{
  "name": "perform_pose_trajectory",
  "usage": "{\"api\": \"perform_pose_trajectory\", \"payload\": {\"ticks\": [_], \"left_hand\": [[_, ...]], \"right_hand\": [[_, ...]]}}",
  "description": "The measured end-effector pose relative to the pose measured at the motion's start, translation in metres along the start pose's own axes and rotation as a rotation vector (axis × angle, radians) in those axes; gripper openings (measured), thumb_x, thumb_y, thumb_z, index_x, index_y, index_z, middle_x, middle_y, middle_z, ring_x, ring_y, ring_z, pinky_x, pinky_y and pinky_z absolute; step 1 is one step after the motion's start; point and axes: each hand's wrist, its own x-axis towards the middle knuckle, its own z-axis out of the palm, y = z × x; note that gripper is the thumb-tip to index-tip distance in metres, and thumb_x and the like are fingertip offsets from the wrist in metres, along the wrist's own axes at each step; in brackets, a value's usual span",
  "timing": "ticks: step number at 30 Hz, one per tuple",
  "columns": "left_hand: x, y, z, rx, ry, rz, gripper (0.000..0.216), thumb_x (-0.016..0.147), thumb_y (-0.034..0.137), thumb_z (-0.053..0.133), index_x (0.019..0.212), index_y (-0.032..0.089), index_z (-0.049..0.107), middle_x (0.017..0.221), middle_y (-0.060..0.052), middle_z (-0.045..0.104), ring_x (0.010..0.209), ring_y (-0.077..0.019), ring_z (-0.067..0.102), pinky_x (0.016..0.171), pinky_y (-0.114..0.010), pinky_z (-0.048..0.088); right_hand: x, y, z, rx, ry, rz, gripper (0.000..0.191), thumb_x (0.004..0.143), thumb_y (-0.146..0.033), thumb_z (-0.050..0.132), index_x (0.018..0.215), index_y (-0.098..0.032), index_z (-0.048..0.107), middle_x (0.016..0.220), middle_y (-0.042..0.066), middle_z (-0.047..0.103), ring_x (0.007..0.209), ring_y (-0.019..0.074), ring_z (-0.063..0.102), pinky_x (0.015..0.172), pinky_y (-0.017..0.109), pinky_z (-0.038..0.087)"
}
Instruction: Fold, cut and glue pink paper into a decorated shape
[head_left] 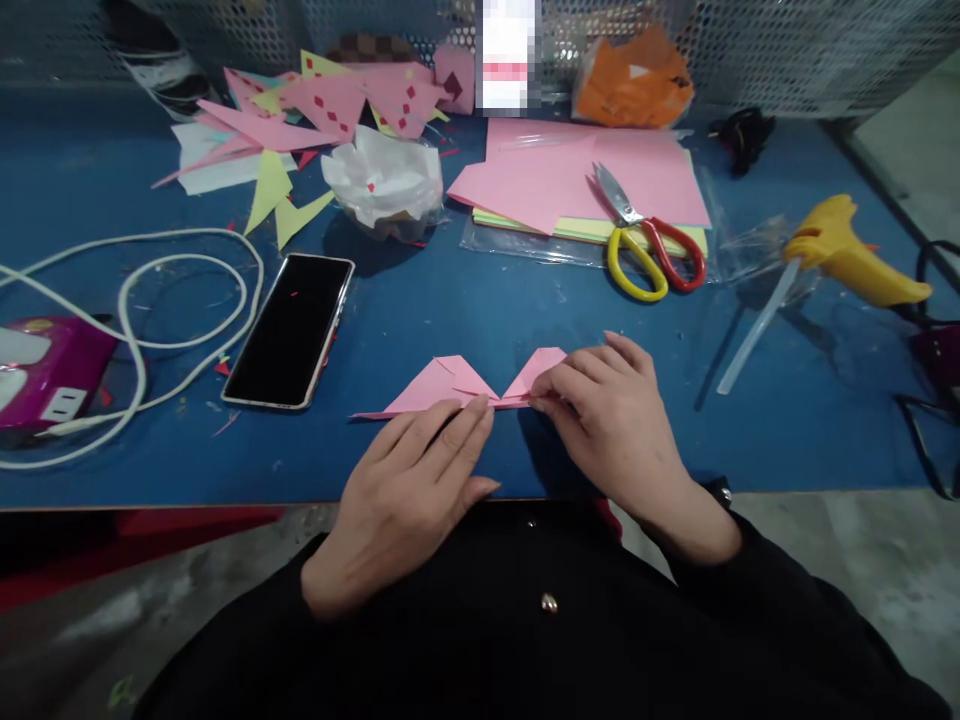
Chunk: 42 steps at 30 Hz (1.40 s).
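Note:
A folded pink paper (431, 385) with two raised, rounded peaks lies at the front of the blue table. My left hand (420, 480) rests on its lower left edge, fingers stretched out flat and the thumb apart below. At the right end, my right hand (611, 415) pinches the paper's lower edge between thumb and fingertips. That hand covers the right part of the second peak. Beyond the paper, scissors (634, 220) with one yellow and one red handle lie across a stack of pink sheets (600, 170) over yellow and green ones.
A phone (291, 330) lies to the left, near a white cable (139, 330) and a purple power socket (56, 370). A yellow glue gun (847, 245) stands right. Behind are a crumpled white paper cup (386, 180), pink and yellow paper scraps (337, 100) and an orange packet (636, 80).

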Motion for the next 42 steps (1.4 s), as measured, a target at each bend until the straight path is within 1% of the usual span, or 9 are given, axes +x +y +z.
{"api": "perform_pose_trajectory", "payload": {"ticks": [8, 13, 19, 25, 28, 31, 34, 38, 42], "left_hand": [[0.002, -0.001, 0.002, 0.042, -0.052, -0.005, 0.067, 0.098, 0.059, 0.050, 0.137, 0.005, 0.058, 0.137, -0.011, 0.065, 0.118, -0.0285, 0.063, 0.098, -0.042, 0.043], [0.003, 0.000, 0.003, 0.083, -0.066, 0.003, 0.069, 0.097, 0.060, 0.050, 0.139, 0.005, 0.057, 0.140, -0.012, 0.063, 0.120, -0.0287, 0.062, 0.098, -0.042, 0.043], [0.006, 0.002, 0.007, 0.094, -0.078, 0.120, 0.063, 0.100, 0.055, 0.048, 0.139, 0.006, 0.056, 0.144, -0.010, 0.060, 0.121, -0.0262, 0.061, 0.100, -0.041, 0.042], [0.007, 0.004, 0.007, 0.071, -0.129, 0.102, 0.062, 0.100, 0.052, 0.050, 0.142, 0.007, 0.053, 0.148, -0.009, 0.055, 0.122, -0.0276, 0.059, 0.100, -0.043, 0.042], [0.008, 0.005, 0.006, 0.055, -0.145, 0.096, 0.061, 0.100, 0.050, 0.051, 0.143, 0.007, 0.052, 0.148, -0.009, 0.055, 0.122, -0.0285, 0.059, 0.100, -0.043, 0.042], [0.008, 0.004, 0.007, 0.064, -0.127, 0.097, 0.059, 0.099, 0.047, 0.052, 0.142, 0.006, 0.053, 0.145, -0.010, 0.058, 0.120, -0.0294, 0.061, 0.099, -0.044, 0.042], [0.008, 0.003, 0.010, 0.077, -0.087, 0.111, 0.061, 0.098, 0.047, 0.054, 0.141, 0.004, 0.053, 0.143, -0.013, 0.061, 0.119, -0.0305, 0.062, 0.098, -0.044, 0.043], [0.007, 0.002, 0.012, 0.085, -0.070, 0.122, 0.065, 0.097, 0.046, 0.056, 0.144, 0.003, 0.050, 0.143, -0.014, 0.059, 0.119, -0.0300, 0.062, 0.098, -0.043, 0.043], [0.007, 0.002, 0.010, 0.071, -0.066, 0.113, 0.065, 0.096, 0.048, 0.058, 0.143, 0.004, 0.051, 0.142, -0.013, 0.061, 0.118, -0.0297, 0.062, 0.097, -0.044, 0.043]], "right_hand": [[-0.003, 0.001, 0.005, 0.016, 0.083, 0.002, 0.019, 0.094, -0.017, 0.057, 0.079, -0.024, 0.068, 0.078, -0.002, 0.068, 0.087, 0.0199, 0.060, 0.110, 0.047, 0.030], [-0.005, 0.000, 0.007, -0.047, 0.096, -0.016, 0.024, 0.095, -0.015, 0.054, 0.080, -0.024, 0.070, 0.081, -0.001, 0.069, 0.087, 0.0186, 0.058, 0.111, 0.046, 0.030], [-0.006, 0.000, 0.011, -0.088, 0.169, -0.053, 0.020, 0.095, -0.019, 0.060, 0.080, -0.024, 0.072, 0.080, -0.002, 0.071, 0.089, 0.0191, 0.061, 0.111, 0.046, 0.031], [-0.036, 0.000, 0.003, -0.116, 0.345, -0.093, 0.014, 0.095, -0.018, 0.062, 0.107, -0.017, 0.071, 0.094, 0.002, 0.079, 0.096, 0.0179, 0.068, 0.112, 0.042, 0.034], [-0.053, 0.000, 0.001, -0.118, 0.268, -0.155, 0.028, 0.101, -0.027, 0.054, 0.119, -0.010, 0.067, 0.111, 0.009, 0.078, 0.112, 0.0213, 0.067, 0.110, 0.041, 0.040], [-0.058, -0.004, 0.004, -0.089, 0.095, -0.292, 0.057, 0.105, -0.046, 0.037, 0.135, -0.002, 0.058, 0.136, 0.015, 0.066, 0.133, 0.0258, 0.055, 0.114, 0.042, 0.040], [-0.053, -0.009, 0.009, -0.063, -0.001, -0.347, 0.079, 0.102, -0.061, 0.029, 0.142, 0.004, 0.049, 0.147, 0.020, 0.055, 0.142, 0.0287, 0.046, 0.119, 0.044, 0.037], [-0.053, -0.012, 0.013, -0.057, -0.014, -0.280, 0.081, 0.101, -0.062, 0.034, 0.143, 0.006, 0.048, 0.149, 0.023, 0.051, 0.144, 0.0310, 0.043, 0.120, 0.047, 0.037], [-0.063, -0.001, 0.009, -0.132, 0.036, -0.119, 0.077, 0.103, -0.058, 0.032, 0.141, 0.007, 0.048, 0.146, 0.024, 0.054, 0.141, 0.0318, 0.047, 0.118, 0.047, 0.038]]}}
